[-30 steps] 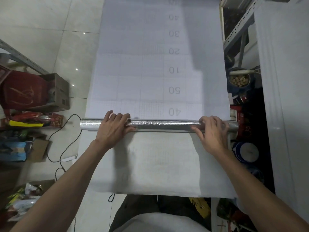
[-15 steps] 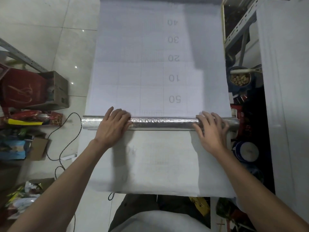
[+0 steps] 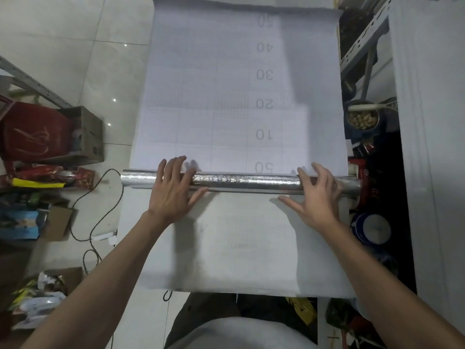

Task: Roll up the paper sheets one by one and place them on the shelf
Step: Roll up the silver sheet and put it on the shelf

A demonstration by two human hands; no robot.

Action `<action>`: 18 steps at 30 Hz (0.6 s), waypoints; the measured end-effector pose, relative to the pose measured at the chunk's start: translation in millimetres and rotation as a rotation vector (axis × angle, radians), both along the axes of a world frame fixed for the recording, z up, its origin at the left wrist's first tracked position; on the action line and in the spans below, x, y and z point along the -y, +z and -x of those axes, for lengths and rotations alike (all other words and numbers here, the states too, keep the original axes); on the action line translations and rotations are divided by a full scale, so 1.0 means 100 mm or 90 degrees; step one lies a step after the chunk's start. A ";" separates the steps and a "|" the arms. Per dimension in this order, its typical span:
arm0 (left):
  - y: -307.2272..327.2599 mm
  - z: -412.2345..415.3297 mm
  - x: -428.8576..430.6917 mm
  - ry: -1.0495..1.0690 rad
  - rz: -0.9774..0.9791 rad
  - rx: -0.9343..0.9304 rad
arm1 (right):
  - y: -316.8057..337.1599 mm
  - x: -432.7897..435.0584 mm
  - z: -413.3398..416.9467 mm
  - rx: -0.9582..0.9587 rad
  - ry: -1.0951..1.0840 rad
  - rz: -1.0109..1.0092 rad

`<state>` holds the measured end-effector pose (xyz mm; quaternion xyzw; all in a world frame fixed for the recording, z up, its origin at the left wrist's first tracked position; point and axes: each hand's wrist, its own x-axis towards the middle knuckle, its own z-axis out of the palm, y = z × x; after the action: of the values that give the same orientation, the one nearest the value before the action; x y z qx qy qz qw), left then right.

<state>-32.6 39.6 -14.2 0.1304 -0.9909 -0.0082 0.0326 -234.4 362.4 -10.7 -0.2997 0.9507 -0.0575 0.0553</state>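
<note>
Two-handed, resting left hand (image 3: 173, 191) and right hand (image 3: 317, 197) on silver roll (image 3: 247, 182) lying across gridded paper sheet (image 3: 214, 96), fingers (image 3: 176, 165) spread, pinching nothing.

- Views: one, head-worn and wide-angle.
- Facing: looking forward and steeply down onto the tiled floor (image 3: 63, 46); straight lines are bowing outward near the frame edges.
- Nearness: sitting close; the left hand (image 3: 171, 187) and right hand (image 3: 317, 195) are reaching in from the bottom corners to mid-frame.
- Coverage: the paper sheet (image 3: 214, 84) is running from lower centre to the top edge; the shelf (image 3: 362, 44) is showing at upper right; the wearer's torso (image 3: 239, 333) is filling bottom centre.
</note>
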 end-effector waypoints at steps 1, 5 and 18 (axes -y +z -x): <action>0.01 0.02 -0.01 0.002 0.014 0.020 | -0.01 0.00 0.00 0.004 0.000 -0.016; 0.06 0.09 0.02 0.016 0.045 0.067 | 0.00 0.06 0.09 0.024 -0.023 -0.065; -0.04 0.05 0.01 0.022 0.012 -0.017 | 0.05 -0.04 0.12 0.007 -0.006 -0.026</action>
<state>-37.6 38.6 -18.2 0.1474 -0.9880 -0.0002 0.0470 -246.8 366.8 -5.9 -0.2938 0.9527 -0.0403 0.0667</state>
